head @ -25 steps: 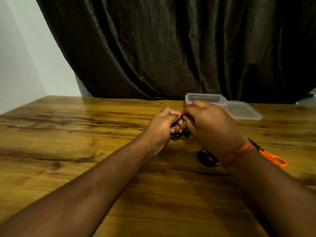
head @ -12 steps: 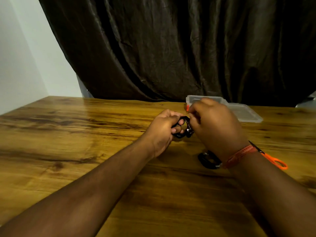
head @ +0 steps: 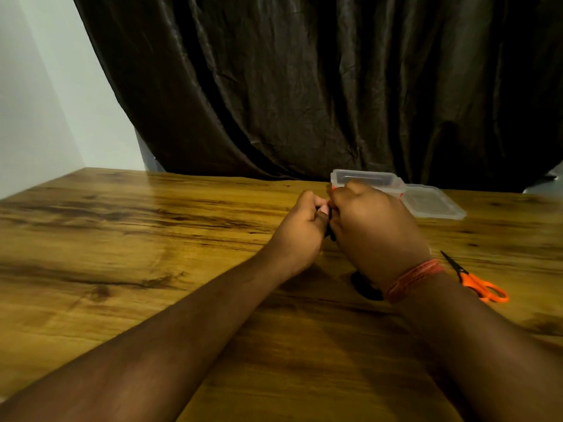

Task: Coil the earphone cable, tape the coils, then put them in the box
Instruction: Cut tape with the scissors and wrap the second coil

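No writing, label, brand, number or sign can be read anywhere in this view (the clear plastic box [head: 368,179] just beyond the right hand [head: 374,233] bears no print that can be made out).

Wooden worktop [head: 152,239], glossy, dark grain streaks. Beyond the hands: dark brown curtain [head: 304,86], creased, hanging to the worktop's far edge. Pale wall [head: 36,102] far left of them.
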Tool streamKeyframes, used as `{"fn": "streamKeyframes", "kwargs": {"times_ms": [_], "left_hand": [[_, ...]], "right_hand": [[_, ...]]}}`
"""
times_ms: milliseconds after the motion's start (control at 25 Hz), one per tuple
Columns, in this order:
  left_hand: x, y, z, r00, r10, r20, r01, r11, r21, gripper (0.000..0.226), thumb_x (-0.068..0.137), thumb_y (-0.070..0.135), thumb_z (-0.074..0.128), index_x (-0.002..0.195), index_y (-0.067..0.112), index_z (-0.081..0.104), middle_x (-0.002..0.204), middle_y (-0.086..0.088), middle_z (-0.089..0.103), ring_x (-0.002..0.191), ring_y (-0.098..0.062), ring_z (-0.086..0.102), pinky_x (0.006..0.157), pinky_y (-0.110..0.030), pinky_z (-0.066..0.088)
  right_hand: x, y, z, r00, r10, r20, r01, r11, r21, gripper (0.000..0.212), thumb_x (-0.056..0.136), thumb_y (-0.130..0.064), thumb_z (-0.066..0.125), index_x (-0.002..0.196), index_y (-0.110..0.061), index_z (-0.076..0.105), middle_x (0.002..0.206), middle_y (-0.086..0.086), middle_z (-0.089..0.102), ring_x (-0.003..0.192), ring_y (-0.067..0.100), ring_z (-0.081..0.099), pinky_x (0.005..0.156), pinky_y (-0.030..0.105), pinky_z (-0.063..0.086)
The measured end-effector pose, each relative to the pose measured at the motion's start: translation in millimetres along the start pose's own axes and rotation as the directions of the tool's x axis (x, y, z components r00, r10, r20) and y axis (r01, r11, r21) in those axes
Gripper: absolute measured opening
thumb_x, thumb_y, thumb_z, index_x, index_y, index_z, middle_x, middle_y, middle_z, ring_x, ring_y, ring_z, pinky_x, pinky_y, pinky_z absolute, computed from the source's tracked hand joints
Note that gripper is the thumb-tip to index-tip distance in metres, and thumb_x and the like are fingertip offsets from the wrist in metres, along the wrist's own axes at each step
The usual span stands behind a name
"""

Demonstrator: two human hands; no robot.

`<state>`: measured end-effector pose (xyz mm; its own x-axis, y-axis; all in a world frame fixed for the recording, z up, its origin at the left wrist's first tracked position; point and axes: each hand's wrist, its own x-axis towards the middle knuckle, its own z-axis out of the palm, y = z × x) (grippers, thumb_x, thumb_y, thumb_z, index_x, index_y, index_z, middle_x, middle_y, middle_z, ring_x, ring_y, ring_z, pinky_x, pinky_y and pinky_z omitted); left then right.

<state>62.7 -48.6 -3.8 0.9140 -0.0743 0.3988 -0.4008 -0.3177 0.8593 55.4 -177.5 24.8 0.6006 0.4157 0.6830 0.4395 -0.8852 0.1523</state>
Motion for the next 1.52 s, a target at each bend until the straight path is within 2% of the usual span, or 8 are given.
{"fn": "streamKeyframes", "kwargs": {"times_ms": [120, 240, 400, 640, 880, 1080, 1200, 1520], "left_hand": [[2.3, -4.0, -0.2, 0.999, -0.037, -0.007, 0.035, 0.988, -0.152, 0.019, 0.098, 0.019, 0.042, 0.079, 0.022, 0.045, 0.068, 0.002, 0.047, 0.064, -0.013, 0.041, 0.066, -0.036, 0.035], [3.6, -4.4, 0.7, 0.993, -0.113, 0.039, 0.119, 0.953, -0.277, 0.019, 0.103, 0.013, 0.037, 0.086, 0.011, 0.044, 0.060, 0.000, 0.042, 0.055, -0.011, 0.035, 0.059, -0.032, 0.032], [5.8, -5.2, -2.5, 0.985, -0.148, 0.092, 0.172, 0.913, -0.370, 0.024, 0.102, 0.008, 0.037, 0.080, 0.012, 0.047, 0.046, 0.005, 0.044, 0.046, -0.010, 0.034, 0.054, -0.030, 0.027], [4.3, -4.0, -0.9, 0.982, -0.152, 0.109, 0.182, 0.912, -0.368, 0.025, 0.102, 0.005, 0.037, 0.081, 0.012, 0.048, 0.046, 0.006, 0.046, 0.045, -0.010, 0.034, 0.053, -0.031, 0.027], [3.3, 0.3, -0.2, 0.989, -0.147, -0.008, 0.141, 0.964, -0.227, 0.019, 0.105, 0.018, 0.036, 0.096, 0.009, 0.051, 0.074, 0.004, 0.056, 0.060, -0.007, 0.045, 0.073, -0.032, 0.041], [2.7, -3.3, 3.1, 0.995, -0.098, 0.013, 0.099, 0.985, -0.140, 0.024, 0.104, 0.020, 0.038, 0.083, 0.019, 0.050, 0.072, 0.001, 0.051, 0.064, -0.011, 0.043, 0.070, -0.033, 0.038], [3.1, -6.2, 2.8, 0.995, -0.099, 0.007, 0.099, 0.986, -0.132, 0.026, 0.103, 0.018, 0.040, 0.080, 0.023, 0.049, 0.068, 0.002, 0.051, 0.062, -0.011, 0.044, 0.067, -0.033, 0.038], [9.8, -15.2, 2.2, 0.980, -0.172, 0.102, 0.198, 0.901, -0.386, 0.030, 0.099, 0.004, 0.038, 0.074, 0.019, 0.048, 0.049, 0.006, 0.043, 0.050, -0.011, 0.034, 0.055, -0.030, 0.027]], "right_hand": [[0.1, -0.8, 0.7, 0.999, -0.036, 0.017, 0.037, 0.999, -0.023, 0.008, 0.077, -0.014, 0.068, 0.081, -0.013, 0.061, 0.078, 0.007, 0.058, 0.066, 0.030, 0.060, 0.054, 0.029, 0.028], [0.1, -0.5, 2.8, 0.997, -0.066, 0.046, 0.068, 0.997, -0.042, 0.007, 0.081, -0.019, 0.065, 0.087, -0.015, 0.063, 0.082, 0.005, 0.058, 0.071, 0.027, 0.060, 0.056, 0.029, 0.032], [0.8, 0.1, 3.4, 0.997, -0.068, 0.045, 0.070, 0.997, -0.029, 0.009, 0.076, -0.015, 0.069, 0.082, -0.013, 0.063, 0.080, 0.007, 0.058, 0.067, 0.029, 0.060, 0.054, 0.029, 0.031], [-1.2, 4.7, 4.0, 0.994, -0.086, 0.062, 0.087, 0.996, -0.012, 0.010, 0.075, -0.016, 0.069, 0.082, -0.014, 0.062, 0.081, 0.007, 0.059, 0.069, 0.031, 0.061, 0.053, 0.029, 0.032], [3.3, 15.6, -4.2, 0.996, 0.084, 0.019, -0.086, 0.993, 0.082, 0.009, 0.086, -0.019, 0.056, 0.090, -0.012, 0.061, 0.093, 0.009, 0.059, 0.082, 0.031, 0.059, 0.063, 0.037, 0.046], [0.3, 2.8, 1.3, 0.999, -0.017, 0.045, 0.019, 0.999, -0.040, 0.011, 0.079, -0.016, 0.063, 0.088, -0.009, 0.062, 0.083, 0.013, 0.060, 0.070, 0.035, 0.061, 0.054, 0.032, 0.036], [-0.1, -2.0, -1.6, 0.996, -0.015, 0.084, 0.022, 0.997, -0.076, 0.013, 0.084, -0.016, 0.058, 0.095, -0.009, 0.062, 0.088, 0.011, 0.059, 0.074, 0.034, 0.061, 0.056, 0.034, 0.038], [1.4, -8.5, -9.2, 0.978, -0.051, 0.201, 0.073, 0.992, -0.105, 0.024, 0.088, -0.027, 0.055, 0.107, -0.014, 0.062, 0.104, 0.008, 0.059, 0.092, 0.030, 0.062, 0.066, 0.036, 0.045]]}}
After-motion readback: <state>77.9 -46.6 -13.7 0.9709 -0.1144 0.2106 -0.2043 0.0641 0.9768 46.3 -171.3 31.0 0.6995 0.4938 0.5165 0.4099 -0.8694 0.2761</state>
